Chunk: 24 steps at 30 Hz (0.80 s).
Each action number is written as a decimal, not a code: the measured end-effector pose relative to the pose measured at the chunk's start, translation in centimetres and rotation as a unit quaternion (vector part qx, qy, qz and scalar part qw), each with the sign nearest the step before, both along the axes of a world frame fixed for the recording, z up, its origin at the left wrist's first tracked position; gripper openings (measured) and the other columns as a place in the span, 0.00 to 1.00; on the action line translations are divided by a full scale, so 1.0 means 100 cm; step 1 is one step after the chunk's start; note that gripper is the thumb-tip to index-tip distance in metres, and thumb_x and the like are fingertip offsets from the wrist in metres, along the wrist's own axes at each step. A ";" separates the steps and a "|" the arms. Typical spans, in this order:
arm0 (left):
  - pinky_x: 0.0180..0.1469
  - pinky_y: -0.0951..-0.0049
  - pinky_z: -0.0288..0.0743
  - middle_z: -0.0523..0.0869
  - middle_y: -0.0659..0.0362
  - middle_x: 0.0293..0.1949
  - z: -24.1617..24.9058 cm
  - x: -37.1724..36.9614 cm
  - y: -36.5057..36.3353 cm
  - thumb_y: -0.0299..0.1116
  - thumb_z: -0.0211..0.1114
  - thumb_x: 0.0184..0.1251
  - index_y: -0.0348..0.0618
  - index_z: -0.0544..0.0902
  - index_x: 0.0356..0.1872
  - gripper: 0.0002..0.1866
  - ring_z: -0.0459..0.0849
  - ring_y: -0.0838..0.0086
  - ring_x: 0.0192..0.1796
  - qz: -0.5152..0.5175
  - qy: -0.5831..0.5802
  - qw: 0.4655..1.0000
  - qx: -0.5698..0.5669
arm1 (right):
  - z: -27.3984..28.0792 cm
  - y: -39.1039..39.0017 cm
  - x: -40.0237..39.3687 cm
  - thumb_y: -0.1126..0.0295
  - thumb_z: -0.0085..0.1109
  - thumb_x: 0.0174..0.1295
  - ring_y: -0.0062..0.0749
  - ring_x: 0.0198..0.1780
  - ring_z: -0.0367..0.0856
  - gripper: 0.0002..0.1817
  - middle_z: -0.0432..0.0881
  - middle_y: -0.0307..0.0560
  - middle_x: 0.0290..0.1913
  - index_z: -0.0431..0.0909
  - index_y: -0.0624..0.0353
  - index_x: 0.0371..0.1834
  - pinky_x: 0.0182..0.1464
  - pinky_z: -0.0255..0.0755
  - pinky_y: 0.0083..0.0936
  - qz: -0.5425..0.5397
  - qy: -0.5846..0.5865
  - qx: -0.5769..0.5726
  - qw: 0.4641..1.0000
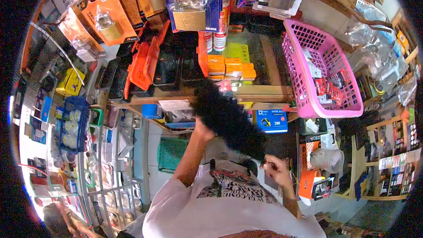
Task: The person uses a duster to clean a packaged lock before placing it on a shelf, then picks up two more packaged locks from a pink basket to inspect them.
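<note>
A fluffy black duster slants across the middle of the view, from the glass counter's edge down toward my shirt. My right hand is at its lower end, the fingers curled round what looks like the handle. Partly behind the duster's left side is my left hand; the fluff covers its fingers, so its grip cannot be seen. Beyond the duster's upper end, several small orange boxes sit on the counter beside an orange-edged black case.
Packaged padlocks hang above the counter. A pink basket holding red packets stands at the right. On the left are a blue basket and a wire rack. A green basket is low down. Another person's arm shows at lower left.
</note>
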<state>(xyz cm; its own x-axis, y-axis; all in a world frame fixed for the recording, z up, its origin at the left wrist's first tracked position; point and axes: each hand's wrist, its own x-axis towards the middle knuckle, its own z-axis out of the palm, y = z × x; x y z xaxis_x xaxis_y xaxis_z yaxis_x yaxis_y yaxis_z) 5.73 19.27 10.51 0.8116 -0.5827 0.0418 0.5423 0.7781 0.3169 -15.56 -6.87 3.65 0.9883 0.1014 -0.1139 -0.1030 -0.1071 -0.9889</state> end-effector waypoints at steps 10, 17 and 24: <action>0.63 0.50 0.74 0.80 0.54 0.61 0.008 0.001 -0.011 0.60 0.47 0.75 0.51 0.69 0.68 0.31 0.80 0.60 0.60 0.071 -0.038 0.976 0.202 | 0.026 -0.016 -0.029 0.74 0.62 0.67 0.20 0.32 0.72 0.19 0.81 0.40 0.33 0.79 0.63 0.61 0.37 0.69 0.20 -0.062 -0.006 -0.142 0.988; 0.53 0.58 0.82 0.77 0.48 0.63 -0.042 0.003 -0.002 0.58 0.50 0.74 0.44 0.64 0.70 0.34 0.80 0.61 0.58 0.259 -0.295 0.751 0.532 | 0.026 -0.008 -0.018 0.75 0.66 0.63 0.19 0.34 0.73 0.19 0.81 0.41 0.38 0.80 0.63 0.58 0.39 0.69 0.20 -0.042 0.010 -0.129 0.991; 0.73 0.51 0.61 0.68 0.51 0.72 0.005 -0.002 -0.002 0.64 0.40 0.75 0.47 0.62 0.74 0.37 0.65 0.55 0.74 0.177 -0.025 0.984 0.012 | 0.015 -0.005 -0.021 0.76 0.65 0.64 0.17 0.35 0.74 0.20 0.83 0.39 0.37 0.79 0.64 0.59 0.39 0.69 0.18 -0.070 0.047 -0.057 0.995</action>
